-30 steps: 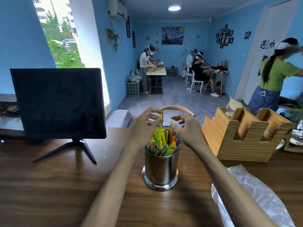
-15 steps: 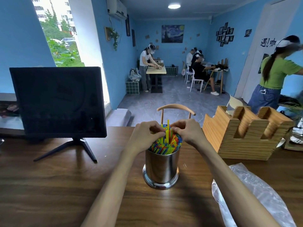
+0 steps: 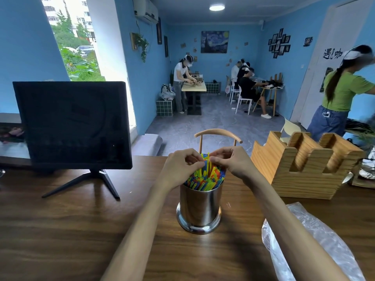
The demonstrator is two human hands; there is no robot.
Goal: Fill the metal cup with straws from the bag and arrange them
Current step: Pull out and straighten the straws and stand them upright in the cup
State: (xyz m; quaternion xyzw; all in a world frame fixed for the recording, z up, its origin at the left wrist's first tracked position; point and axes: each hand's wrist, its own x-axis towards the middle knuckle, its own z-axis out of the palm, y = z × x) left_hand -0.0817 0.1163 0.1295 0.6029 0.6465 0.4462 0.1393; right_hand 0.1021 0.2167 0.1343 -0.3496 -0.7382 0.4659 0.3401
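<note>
Metal cup (image 3: pixel 199 207): upright mid-surface (image 3: pixel 60 230), packed with colourful straws (image 3: pixel 205 177).
Room: bare wood left of cup; monitor (image 3: pixel 71 126) far left, wooden holder (image 3: pixel 304 167) right, plastic bag (image 3: pixel 316 244) near right edge.
Left hand (image 3: pixel 181 169): fingers curled, pinching straw tips.
Right hand (image 3: pixel 231 163): likewise pinching straws.

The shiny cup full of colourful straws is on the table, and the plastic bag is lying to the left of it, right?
Not quite. The metal cup full of straws does stand on the table, but the head view shows the plastic bag lying to its right, not its left.
</note>
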